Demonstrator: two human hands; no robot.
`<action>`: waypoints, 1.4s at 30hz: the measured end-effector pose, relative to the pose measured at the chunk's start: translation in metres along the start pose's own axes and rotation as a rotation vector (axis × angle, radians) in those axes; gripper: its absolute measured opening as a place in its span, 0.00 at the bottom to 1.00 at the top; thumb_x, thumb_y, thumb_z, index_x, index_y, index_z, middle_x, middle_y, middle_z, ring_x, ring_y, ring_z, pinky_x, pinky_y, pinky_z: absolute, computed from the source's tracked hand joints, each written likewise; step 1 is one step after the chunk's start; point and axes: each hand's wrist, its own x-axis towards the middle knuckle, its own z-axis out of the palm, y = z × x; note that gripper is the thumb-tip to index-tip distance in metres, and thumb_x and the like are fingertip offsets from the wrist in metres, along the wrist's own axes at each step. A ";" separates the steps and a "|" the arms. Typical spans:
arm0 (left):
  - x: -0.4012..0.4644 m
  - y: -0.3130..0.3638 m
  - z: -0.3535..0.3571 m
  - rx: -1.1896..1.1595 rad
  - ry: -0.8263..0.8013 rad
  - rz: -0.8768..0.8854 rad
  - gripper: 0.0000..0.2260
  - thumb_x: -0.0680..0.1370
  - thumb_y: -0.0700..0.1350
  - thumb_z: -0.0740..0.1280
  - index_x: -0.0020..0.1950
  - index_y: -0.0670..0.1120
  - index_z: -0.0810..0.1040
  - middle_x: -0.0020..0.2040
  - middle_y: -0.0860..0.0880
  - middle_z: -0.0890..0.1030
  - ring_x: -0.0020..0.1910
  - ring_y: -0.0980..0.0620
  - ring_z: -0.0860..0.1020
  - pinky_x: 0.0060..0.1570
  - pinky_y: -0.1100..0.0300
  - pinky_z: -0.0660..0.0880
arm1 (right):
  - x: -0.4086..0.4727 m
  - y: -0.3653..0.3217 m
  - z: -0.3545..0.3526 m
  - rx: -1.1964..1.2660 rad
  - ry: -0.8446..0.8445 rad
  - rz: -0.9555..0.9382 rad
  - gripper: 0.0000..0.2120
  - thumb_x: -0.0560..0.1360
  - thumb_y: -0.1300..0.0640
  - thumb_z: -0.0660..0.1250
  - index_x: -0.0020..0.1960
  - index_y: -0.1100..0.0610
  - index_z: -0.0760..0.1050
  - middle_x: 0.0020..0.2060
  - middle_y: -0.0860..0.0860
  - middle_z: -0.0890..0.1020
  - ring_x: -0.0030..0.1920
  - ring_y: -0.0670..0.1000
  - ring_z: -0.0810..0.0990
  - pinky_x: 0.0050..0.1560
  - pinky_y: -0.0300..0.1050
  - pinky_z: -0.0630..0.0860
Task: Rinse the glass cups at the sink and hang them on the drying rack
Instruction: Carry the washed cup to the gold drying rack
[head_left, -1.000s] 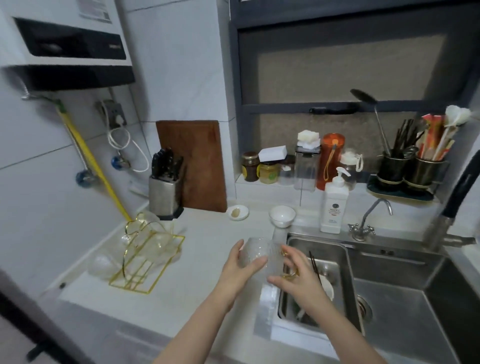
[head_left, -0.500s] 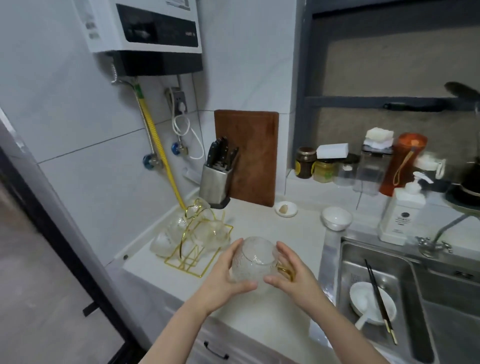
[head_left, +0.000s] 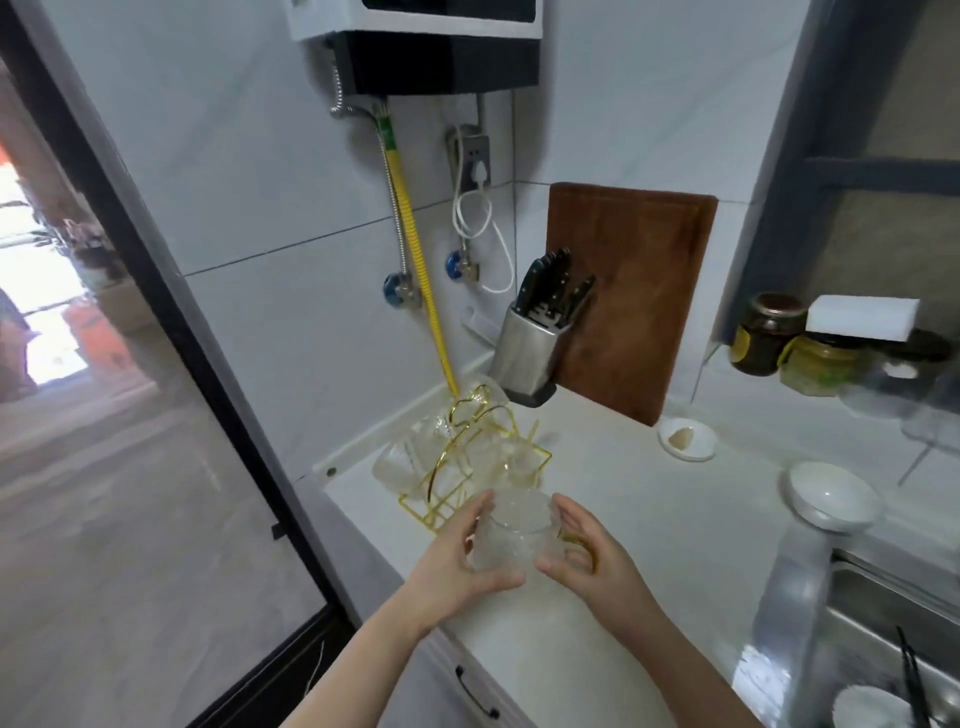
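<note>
A textured clear glass cup (head_left: 511, 535) with a gold handle is held above the white counter, between both hands. My left hand (head_left: 457, 558) grips its left side, thumb under the base. My right hand (head_left: 587, 553) holds its right side, with the gold handle against my palm. Just beyond the cup stands the gold wire drying rack (head_left: 467, 457), with several glass cups (head_left: 410, 452) hanging on it. The steel sink (head_left: 883, 639) lies at the lower right, well away from the cup.
A knife block (head_left: 535, 343) and a wooden cutting board (head_left: 634, 296) stand behind the rack. A small dish (head_left: 685, 439) and a white bowl (head_left: 831, 496) sit on the counter. Jars (head_left: 769, 332) line the ledge. The counter (head_left: 649, 530) ends at the left edge by a glass door.
Both hands have carried the cup left from the sink edge toward the drying rack. The view has swung left, so the sink now sits at the right edge.
</note>
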 end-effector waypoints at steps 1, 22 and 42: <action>0.004 0.000 0.000 -0.034 0.027 -0.029 0.42 0.59 0.59 0.78 0.69 0.62 0.63 0.65 0.63 0.71 0.64 0.65 0.70 0.62 0.67 0.70 | 0.007 -0.001 0.000 -0.013 -0.011 -0.017 0.29 0.71 0.59 0.73 0.62 0.35 0.66 0.66 0.43 0.72 0.65 0.40 0.72 0.63 0.40 0.74; 0.084 -0.005 -0.065 0.320 0.126 -0.142 0.26 0.74 0.60 0.68 0.70 0.54 0.71 0.66 0.53 0.76 0.66 0.54 0.73 0.66 0.60 0.68 | 0.084 0.007 0.061 0.318 0.079 0.357 0.17 0.76 0.47 0.66 0.63 0.46 0.72 0.53 0.50 0.82 0.49 0.51 0.84 0.47 0.45 0.81; 0.131 -0.048 -0.073 0.657 -0.098 -0.114 0.21 0.79 0.55 0.61 0.71 0.53 0.68 0.69 0.50 0.74 0.67 0.47 0.70 0.65 0.54 0.69 | 0.101 0.038 0.111 0.462 0.282 0.610 0.17 0.80 0.44 0.57 0.56 0.52 0.78 0.51 0.49 0.83 0.53 0.50 0.80 0.46 0.42 0.75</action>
